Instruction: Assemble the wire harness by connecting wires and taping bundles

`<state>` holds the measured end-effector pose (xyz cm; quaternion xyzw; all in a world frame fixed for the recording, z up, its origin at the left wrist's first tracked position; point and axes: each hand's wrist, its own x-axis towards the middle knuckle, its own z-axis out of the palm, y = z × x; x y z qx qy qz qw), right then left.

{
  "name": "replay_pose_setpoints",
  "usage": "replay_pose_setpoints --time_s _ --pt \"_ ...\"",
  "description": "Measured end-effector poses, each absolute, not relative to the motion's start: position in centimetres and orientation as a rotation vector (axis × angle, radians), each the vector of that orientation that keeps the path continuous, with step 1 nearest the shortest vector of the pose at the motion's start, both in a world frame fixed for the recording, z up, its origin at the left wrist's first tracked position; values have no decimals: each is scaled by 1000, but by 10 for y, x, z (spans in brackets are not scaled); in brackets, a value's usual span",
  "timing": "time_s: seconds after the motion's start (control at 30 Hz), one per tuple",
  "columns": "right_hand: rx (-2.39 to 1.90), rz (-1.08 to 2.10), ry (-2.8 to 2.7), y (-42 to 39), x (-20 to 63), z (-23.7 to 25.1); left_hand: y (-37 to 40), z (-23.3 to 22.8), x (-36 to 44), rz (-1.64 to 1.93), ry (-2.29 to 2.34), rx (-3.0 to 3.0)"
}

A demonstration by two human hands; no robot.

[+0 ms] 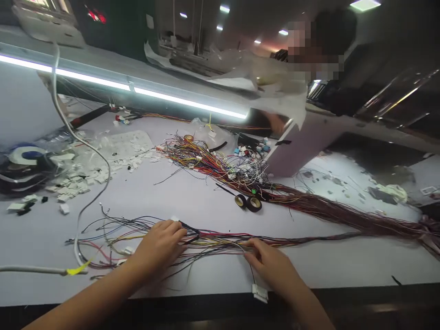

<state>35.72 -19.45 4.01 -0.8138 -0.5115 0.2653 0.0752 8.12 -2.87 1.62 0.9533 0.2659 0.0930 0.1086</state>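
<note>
A long bundle of coloured wires (220, 239) lies across the white table, its loose ends fanned out at the left. My left hand (161, 244) is closed over the bundle near that fan, and its fingertips are partly hidden. A black strip (190, 229) shows beside its fingers. Further along, my right hand (273, 266) pinches a thin wire between thumb and forefinger at the bundle's near side. Below those fingers a white connector (260, 293) is at the end of a dark wire, over the table's front edge.
Behind the bundle lies a thicker wire harness (213, 167), with two tape rolls (253, 204) beside it. Loose white connectors (77, 185) are scattered at left. A white cable (103, 158) hangs down onto the table. Beyond a lit tube lamp (189, 100) is another person (330, 55).
</note>
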Motion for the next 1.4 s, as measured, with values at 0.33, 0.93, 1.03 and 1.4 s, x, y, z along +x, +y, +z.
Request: replay_pose_setpoints --time_s 0.33,0.93,1.03,1.4 --pt "-1781 1375 -1337 -208 335 29 0 28 117 230 565 3046" --pt "-1024 1851 -794 -142 263 19 42 0 133 267 660 2898" --pt "-1018 1939 -754 -130 234 10 36 -4 133 336 700 2784" --pt "-894 1489 -802 -117 292 49 -29 6 145 340 874 1737"
